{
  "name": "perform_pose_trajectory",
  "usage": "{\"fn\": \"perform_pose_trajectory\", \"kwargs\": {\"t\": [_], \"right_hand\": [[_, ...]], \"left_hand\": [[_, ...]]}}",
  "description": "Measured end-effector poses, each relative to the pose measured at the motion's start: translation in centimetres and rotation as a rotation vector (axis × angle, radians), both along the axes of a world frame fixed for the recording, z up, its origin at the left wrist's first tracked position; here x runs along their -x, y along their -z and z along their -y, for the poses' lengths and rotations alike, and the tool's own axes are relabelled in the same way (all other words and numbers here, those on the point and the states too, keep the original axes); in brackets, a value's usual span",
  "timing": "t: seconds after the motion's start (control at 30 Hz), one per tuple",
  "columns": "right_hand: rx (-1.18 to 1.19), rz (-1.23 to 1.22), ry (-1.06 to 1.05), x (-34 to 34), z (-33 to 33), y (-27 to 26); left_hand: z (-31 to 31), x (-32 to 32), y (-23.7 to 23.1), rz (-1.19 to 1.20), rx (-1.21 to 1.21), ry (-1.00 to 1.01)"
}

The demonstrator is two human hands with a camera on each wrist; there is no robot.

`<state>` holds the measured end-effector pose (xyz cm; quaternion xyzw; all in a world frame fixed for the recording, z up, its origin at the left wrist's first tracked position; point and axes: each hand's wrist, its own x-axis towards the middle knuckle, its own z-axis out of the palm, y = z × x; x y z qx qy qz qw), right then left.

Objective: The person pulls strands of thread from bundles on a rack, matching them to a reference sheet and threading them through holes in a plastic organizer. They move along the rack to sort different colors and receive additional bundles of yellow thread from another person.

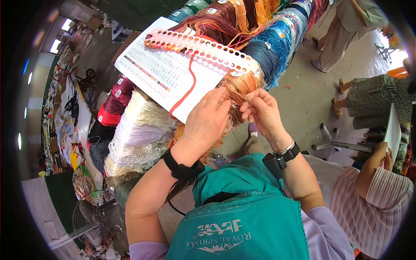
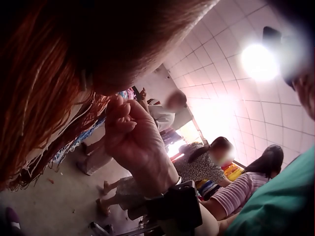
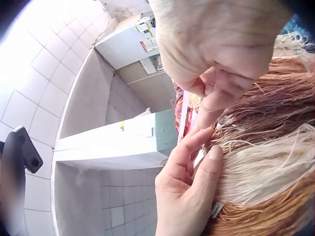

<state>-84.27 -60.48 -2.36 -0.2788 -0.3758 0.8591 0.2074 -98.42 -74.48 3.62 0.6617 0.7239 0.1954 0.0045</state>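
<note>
In the head view my left hand (image 1: 206, 119) pinches brown-orange thread (image 1: 237, 89) at the end of a hanging bundle. Just right of it, my right hand (image 1: 265, 112) pinches fine strands between thumb and forefinger, its other fingers curled. From the right wrist, the left thumb and forefinger (image 3: 187, 191) meet the threads beside the brown skeins (image 3: 270, 110), with the right hand (image 3: 216, 44) above. The left wrist view shows the right hand (image 2: 138, 142) beside reddish-brown threads (image 2: 29, 98). A printed sheet (image 1: 151, 71) and a pink holed card (image 1: 203, 47) lie on the skeins.
A red cord (image 1: 189, 84) runs from the card across the sheet. White skeins (image 1: 138, 130) hang at left, blue ones (image 1: 271, 47) beyond the card. People stand at right, one in a striped top (image 1: 379, 208). A fan (image 1: 93, 216) is at lower left.
</note>
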Motion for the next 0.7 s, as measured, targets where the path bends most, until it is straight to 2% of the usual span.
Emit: {"fn": "perform_pose_trajectory", "kwargs": {"t": [0.57, 0.7], "right_hand": [[-0.026, 0.015, -0.015, -0.4, -0.3, 0.8], [-0.243, 0.147, -0.111, -0.4, -0.4, -0.1]], "left_hand": [[0.0, 0.0, 0.0, 0.005, 0.017, -0.006], [-0.4, 0.0, -1.5, -0.080, 0.045, -0.010]]}}
